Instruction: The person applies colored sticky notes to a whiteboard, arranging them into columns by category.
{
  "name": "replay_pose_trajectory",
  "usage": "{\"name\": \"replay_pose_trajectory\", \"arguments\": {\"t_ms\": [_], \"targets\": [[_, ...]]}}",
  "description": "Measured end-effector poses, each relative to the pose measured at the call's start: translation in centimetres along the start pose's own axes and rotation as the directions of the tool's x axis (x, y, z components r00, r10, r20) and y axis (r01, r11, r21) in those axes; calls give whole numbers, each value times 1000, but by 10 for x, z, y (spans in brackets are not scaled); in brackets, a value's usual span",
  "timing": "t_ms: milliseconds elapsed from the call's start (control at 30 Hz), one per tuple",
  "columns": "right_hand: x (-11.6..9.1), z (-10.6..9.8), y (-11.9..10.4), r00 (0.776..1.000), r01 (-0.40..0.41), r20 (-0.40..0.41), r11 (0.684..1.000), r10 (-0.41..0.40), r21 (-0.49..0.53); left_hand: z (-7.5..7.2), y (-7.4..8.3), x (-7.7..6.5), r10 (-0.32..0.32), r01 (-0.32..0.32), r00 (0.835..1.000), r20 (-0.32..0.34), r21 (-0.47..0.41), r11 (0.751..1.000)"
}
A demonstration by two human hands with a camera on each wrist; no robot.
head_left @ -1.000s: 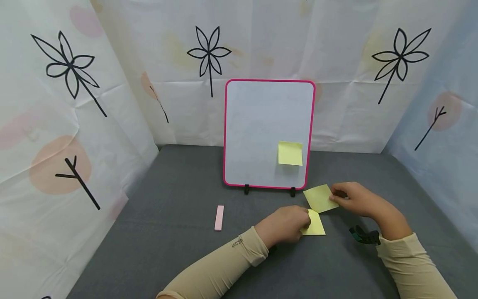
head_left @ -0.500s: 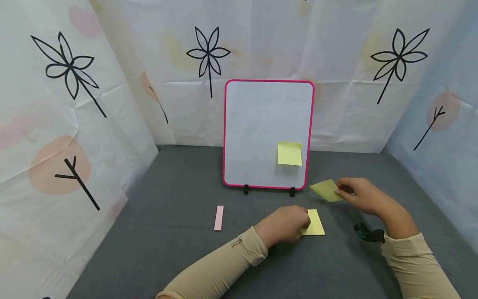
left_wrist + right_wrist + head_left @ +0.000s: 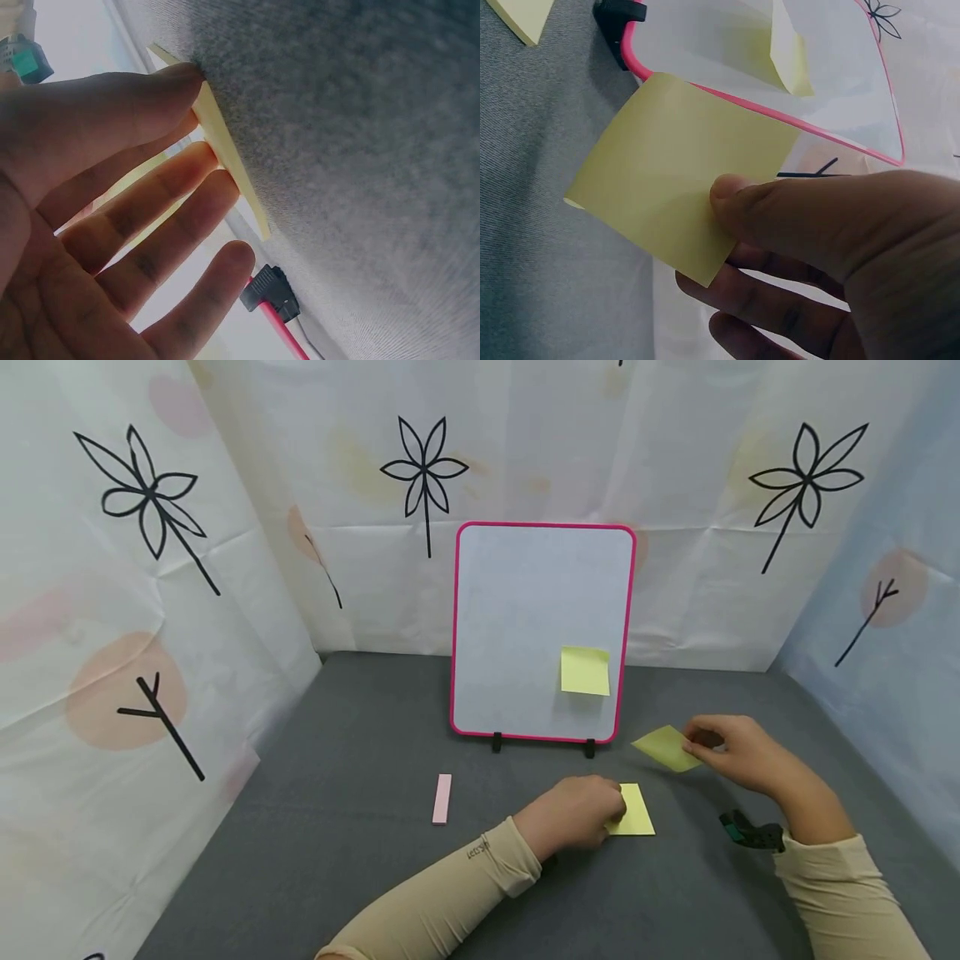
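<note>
One yellow loose note, 1 yellow stuck note, 1 yellow pad, 1 pink strip, 1 whiteboard & 2 blk feet were in view. Stuck note was low on whiteboard's R side. R hand was part-closed, pinching loose note btwn thumb & fingers, up off the table, just R of whiteboard. L hand, also part-closed, gripped yellow pad's L side w/ thumb + fingers, at table level in front of whiteboard.
</note>
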State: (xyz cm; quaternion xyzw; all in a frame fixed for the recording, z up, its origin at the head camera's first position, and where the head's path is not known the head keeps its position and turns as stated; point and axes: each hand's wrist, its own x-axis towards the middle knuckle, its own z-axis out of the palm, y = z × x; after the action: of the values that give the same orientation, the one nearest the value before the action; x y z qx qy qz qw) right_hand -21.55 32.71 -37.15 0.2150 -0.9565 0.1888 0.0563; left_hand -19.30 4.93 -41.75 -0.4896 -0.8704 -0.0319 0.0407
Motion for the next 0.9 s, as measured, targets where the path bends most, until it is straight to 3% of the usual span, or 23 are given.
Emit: {"name": "replay_pose_trajectory", "arguments": {"t_ms": [300, 500, 633, 900], "targets": [[-5, -9, -4, 993, -1, -121, 1000, -2, -24, -4, -3, -2, 14, -14, 1000, 21, -8, 1000], [-4, -8, -7, 967, 7, -255, 998, -21, -56, -8, -6, -1, 3, -2, 999, 43, -11, 1000], [-5, -10, -10, 930, 5, -366, 999, -24, -54, -13, -10, -1, -13, 14, 998, 56, -14, 1000], [6, -14, -25, 815, 122, -564, 991, -132, -56, -20, -18, -6, -29, 32, 998, 53, -61, 998]]}}
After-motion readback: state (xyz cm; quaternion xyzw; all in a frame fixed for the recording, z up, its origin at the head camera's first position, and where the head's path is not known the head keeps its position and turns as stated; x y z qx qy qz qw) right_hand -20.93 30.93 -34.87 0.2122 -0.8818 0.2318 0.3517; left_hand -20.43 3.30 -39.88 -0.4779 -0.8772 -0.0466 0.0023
